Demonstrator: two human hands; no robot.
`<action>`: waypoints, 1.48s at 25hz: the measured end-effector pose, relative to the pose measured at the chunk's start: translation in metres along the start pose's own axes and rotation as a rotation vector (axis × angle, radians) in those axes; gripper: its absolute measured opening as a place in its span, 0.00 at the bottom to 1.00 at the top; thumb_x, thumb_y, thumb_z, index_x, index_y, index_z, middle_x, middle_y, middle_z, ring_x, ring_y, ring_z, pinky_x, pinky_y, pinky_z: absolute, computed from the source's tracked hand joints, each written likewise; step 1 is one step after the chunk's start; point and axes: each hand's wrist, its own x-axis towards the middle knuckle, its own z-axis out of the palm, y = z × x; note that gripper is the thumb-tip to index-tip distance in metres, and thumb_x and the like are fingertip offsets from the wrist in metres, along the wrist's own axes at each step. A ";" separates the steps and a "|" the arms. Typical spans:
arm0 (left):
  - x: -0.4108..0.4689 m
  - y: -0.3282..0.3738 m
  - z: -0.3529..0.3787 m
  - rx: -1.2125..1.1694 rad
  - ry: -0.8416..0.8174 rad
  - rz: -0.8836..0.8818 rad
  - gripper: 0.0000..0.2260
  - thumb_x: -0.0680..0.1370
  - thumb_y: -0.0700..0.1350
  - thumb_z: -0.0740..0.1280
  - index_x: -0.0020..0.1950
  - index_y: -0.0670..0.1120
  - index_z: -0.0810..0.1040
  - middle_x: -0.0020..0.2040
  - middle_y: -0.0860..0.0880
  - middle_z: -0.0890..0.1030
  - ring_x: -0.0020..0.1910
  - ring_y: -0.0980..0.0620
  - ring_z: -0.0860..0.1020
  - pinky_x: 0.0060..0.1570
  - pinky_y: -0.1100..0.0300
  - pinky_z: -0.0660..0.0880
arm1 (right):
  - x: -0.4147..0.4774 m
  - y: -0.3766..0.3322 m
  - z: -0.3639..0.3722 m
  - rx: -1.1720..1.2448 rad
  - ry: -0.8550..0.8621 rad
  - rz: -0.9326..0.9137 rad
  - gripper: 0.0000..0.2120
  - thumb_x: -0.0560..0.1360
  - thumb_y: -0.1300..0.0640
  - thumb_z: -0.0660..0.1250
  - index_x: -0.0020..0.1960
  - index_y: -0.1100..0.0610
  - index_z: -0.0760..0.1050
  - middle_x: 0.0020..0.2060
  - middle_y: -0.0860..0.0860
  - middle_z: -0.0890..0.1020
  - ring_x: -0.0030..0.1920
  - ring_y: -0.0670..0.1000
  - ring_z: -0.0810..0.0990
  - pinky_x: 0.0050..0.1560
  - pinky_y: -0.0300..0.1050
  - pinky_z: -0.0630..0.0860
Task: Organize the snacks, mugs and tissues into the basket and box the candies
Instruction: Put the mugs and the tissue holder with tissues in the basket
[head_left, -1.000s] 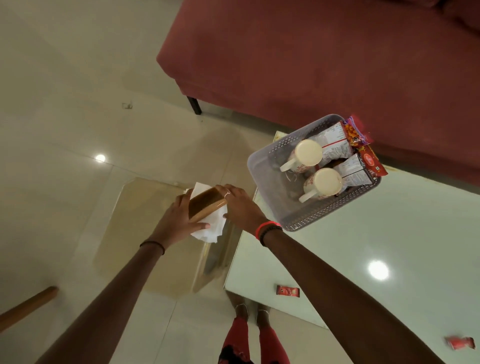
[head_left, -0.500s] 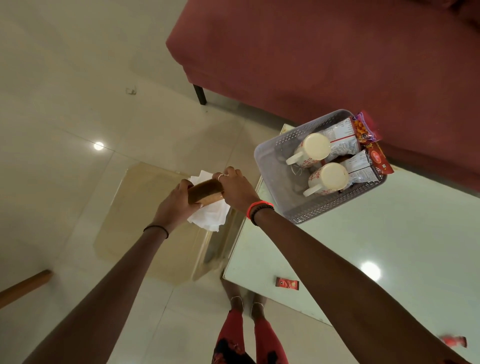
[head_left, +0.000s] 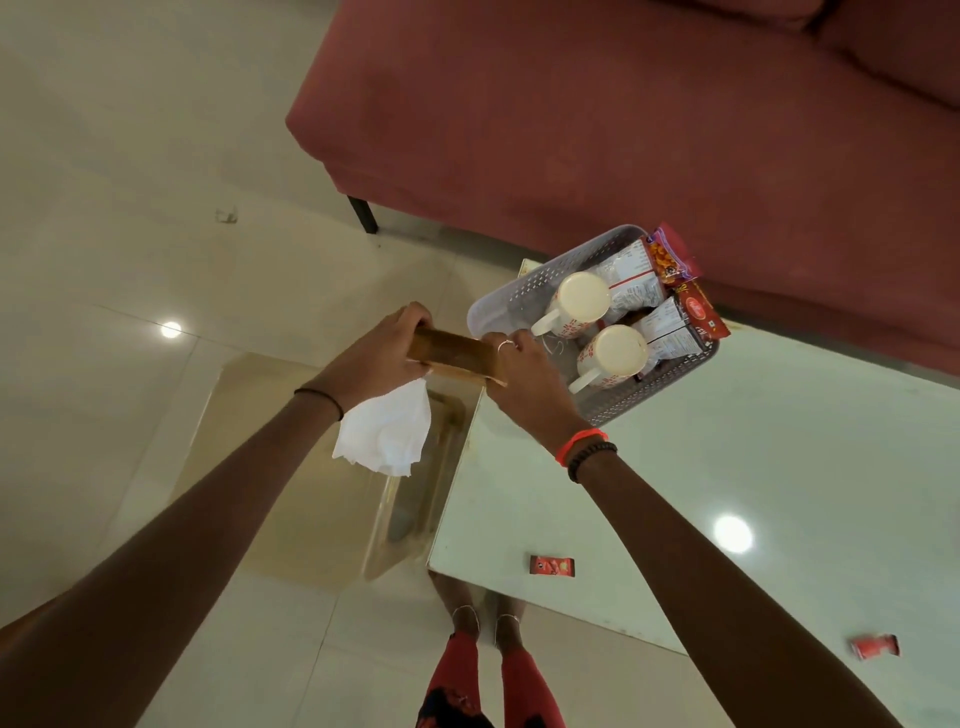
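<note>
Both hands hold a brown wooden tissue holder (head_left: 453, 357) in the air, just left of the grey basket (head_left: 511, 304). My left hand (head_left: 376, 358) grips its left end and my right hand (head_left: 524, 374) its right end. White tissues (head_left: 387, 434) hang down from the holder under my left hand. The basket stands on the pale table corner and holds two cream mugs (head_left: 582, 301) (head_left: 618, 351) and several snack packets (head_left: 675, 299) along its right side. Two red candies (head_left: 551, 565) (head_left: 875, 646) lie on the table.
The glossy white table (head_left: 727, 467) fills the right side, with a lower glass shelf (head_left: 291, 467) jutting out to its left. A red sofa (head_left: 623, 114) stands behind the basket. My feet show below the table edge on the tiled floor.
Both hands have carried the tissue holder up and to the right, from over the glass shelf to beside the basket's left rim. The tissues now hang below it.
</note>
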 end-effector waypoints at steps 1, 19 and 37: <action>0.011 0.008 0.001 0.056 0.009 0.067 0.19 0.72 0.43 0.71 0.59 0.47 0.68 0.56 0.45 0.76 0.52 0.47 0.77 0.49 0.61 0.73 | -0.006 0.009 -0.004 -0.017 0.027 0.022 0.21 0.76 0.55 0.66 0.66 0.59 0.69 0.57 0.59 0.75 0.58 0.56 0.74 0.58 0.48 0.76; 0.129 0.050 0.083 0.537 -0.166 0.358 0.19 0.75 0.41 0.67 0.65 0.50 0.73 0.61 0.50 0.79 0.62 0.49 0.75 0.65 0.49 0.70 | -0.019 0.089 0.046 0.178 -0.009 0.511 0.21 0.72 0.51 0.71 0.57 0.64 0.72 0.54 0.60 0.77 0.55 0.60 0.78 0.53 0.53 0.78; 0.119 0.036 0.083 0.274 -0.012 0.186 0.27 0.74 0.40 0.68 0.72 0.47 0.65 0.69 0.45 0.70 0.67 0.44 0.71 0.69 0.49 0.67 | -0.005 0.083 0.045 0.146 0.001 0.587 0.28 0.73 0.49 0.70 0.65 0.64 0.67 0.63 0.61 0.71 0.64 0.60 0.70 0.60 0.55 0.74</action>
